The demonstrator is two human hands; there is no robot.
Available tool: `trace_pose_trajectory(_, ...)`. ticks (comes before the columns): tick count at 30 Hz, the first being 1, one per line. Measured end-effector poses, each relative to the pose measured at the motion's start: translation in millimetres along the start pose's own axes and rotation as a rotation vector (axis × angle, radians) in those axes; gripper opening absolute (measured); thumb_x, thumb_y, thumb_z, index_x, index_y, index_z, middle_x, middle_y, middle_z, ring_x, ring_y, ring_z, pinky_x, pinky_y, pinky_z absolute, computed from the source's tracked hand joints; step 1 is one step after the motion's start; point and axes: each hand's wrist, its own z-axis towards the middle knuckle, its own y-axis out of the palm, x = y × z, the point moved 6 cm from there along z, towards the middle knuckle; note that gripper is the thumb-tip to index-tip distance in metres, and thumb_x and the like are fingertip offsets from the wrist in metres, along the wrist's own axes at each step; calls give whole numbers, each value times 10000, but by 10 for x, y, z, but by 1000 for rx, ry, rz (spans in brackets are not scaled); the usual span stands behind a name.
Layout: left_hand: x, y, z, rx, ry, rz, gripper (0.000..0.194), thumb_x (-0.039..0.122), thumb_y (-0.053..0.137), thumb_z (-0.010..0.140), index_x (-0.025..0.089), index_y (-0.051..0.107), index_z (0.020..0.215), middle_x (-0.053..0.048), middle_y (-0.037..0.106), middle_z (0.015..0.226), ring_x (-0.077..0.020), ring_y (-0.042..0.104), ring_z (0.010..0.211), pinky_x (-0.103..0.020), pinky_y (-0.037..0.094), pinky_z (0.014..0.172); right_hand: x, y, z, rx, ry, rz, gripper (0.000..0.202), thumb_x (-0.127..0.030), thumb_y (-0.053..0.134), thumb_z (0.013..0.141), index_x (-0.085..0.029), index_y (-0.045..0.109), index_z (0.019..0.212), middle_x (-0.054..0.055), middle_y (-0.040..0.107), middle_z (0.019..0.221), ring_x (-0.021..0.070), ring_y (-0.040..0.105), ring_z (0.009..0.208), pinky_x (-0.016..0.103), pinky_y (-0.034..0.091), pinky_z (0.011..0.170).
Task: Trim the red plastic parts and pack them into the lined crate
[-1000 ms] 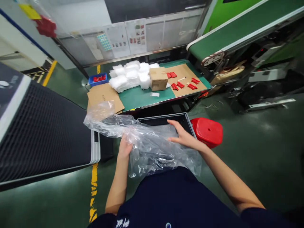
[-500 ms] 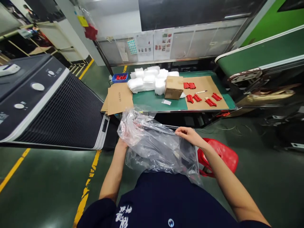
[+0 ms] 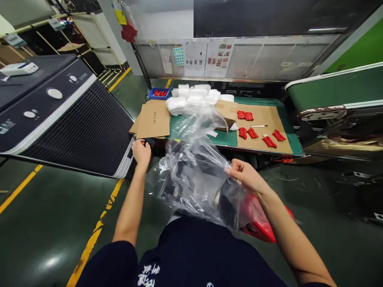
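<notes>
A large clear plastic bag (image 3: pixel 197 175) hangs crumpled in front of my body, its upper part billowing over the table edge. My right hand (image 3: pixel 247 174) pinches the bag's right edge between thumb and fingers. Off to the left, apart from the main part of the bag, my left hand (image 3: pixel 141 153) is raised with curled fingers. It is beside the black cooler-like machine (image 3: pixel 77 123) and just below the stacked cardboard sheets (image 3: pixel 154 119). Whether those fingers hold anything is hidden.
On the green table (image 3: pixel 185 129) are white foam sleeves (image 3: pixel 194 97), a cardboard box (image 3: pixel 226 111), red parts (image 3: pixel 269 141) on a cardboard sheet and a blue bin (image 3: pixel 158 94). A red stool (image 3: pixel 263 223) stands at right, below a green conveyor (image 3: pixel 338 87).
My left hand has moved left, away from the bag's crumpled part. The bag's upper part has swung up over the table. My right hand keeps its pinch, and the view has shifted.
</notes>
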Motion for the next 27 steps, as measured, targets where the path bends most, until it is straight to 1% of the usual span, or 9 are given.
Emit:
trace_pose_trajectory(2, -58, 397, -427, -72, 45, -20, 253, 439, 458, 930, 198, 535, 947, -25, 607, 864, -135, 598, 740, -252, 483, 665, 167, 290, 16, 84, 29, 111, 607, -664, 787, 556, -231, 366, 608, -110, 339, 448, 51, 257, 405, 204, 189, 401)
trace_pose_trajectory(5, -423, 1098, -1055, -325, 41, -47, 360, 539, 661, 779, 206, 524, 796, 11, 564, 699, -136, 567, 628, -261, 480, 597, 463, 799, 20, 187, 92, 313, 655, -776, 706, 562, -237, 338, 620, -102, 320, 482, 61, 276, 424, 213, 221, 403)
trace_pose_trajectory(7, -700, 1350, -1276, -440, 37, -192, 416, 587, 659, 766, 213, 478, 743, 29, 519, 653, -118, 536, 606, -252, 467, 603, 640, 1044, -23, 256, 129, 424, 653, -809, 659, 593, -239, 345, 635, -89, 334, 508, 72, 303, 442, 222, 255, 414)
trace_pose_trajectory(11, -1146, 1378, -1263, -665, -152, -330, 520, 610, 747, 665, 223, 431, 812, 88, 461, 593, -78, 466, 481, -215, 405, 505, 911, 1329, -186, 222, 265, 551, 638, -828, 640, 597, -242, 418, 719, -60, 444, 522, 111, 411, 429, 243, 304, 419)
trace_pose_trajectory(16, -1191, 1301, -1165, -1046, -280, -388, 414, 517, 707, 748, 220, 450, 878, 118, 400, 543, -63, 406, 449, -302, 538, 654, 975, 1355, -300, 348, 285, 684, 664, -774, 761, 491, -248, 410, 695, -67, 440, 542, 104, 423, 445, 242, 336, 445)
trace_pose_trajectory(18, -1241, 1253, -1012, -1006, -201, -81, 257, 394, 631, 828, 224, 489, 958, 111, 408, 558, -76, 443, 461, -317, 551, 694, 932, 1285, -313, 372, 235, 691, 634, -748, 766, 532, -247, 399, 661, -78, 395, 516, 81, 340, 418, 235, 277, 425)
trace_pose_trajectory(22, -1405, 998, -321, -654, -31, 650, 280, 88, 560, 808, 190, 591, 1066, -24, 639, 755, -211, 666, 831, -380, 504, 865, 801, 866, -559, 497, 88, 685, 708, -743, 728, 605, -239, 233, 557, -115, 169, 409, 51, 79, 362, 249, 107, 383)
trace_pose_trajectory(25, -1535, 715, 321, -457, -75, 794, 180, 57, 522, 834, 113, 654, 943, -162, 681, 987, -309, 603, 1122, -480, 430, 984, 608, 433, -1037, 730, -66, 676, 697, -674, 709, 696, -232, 187, 562, -125, 57, 405, 47, -33, 368, 259, 57, 377)
trace_pose_trajectory(27, -1590, 456, 717, -329, -145, 848, 116, 152, 570, 874, 98, 661, 922, -153, 675, 1068, -291, 587, 1154, -499, 431, 1002, 458, 184, -1470, 918, -149, 658, 624, -612, 691, 759, -238, 232, 562, -130, 31, 407, 44, -90, 385, 274, 12, 383)
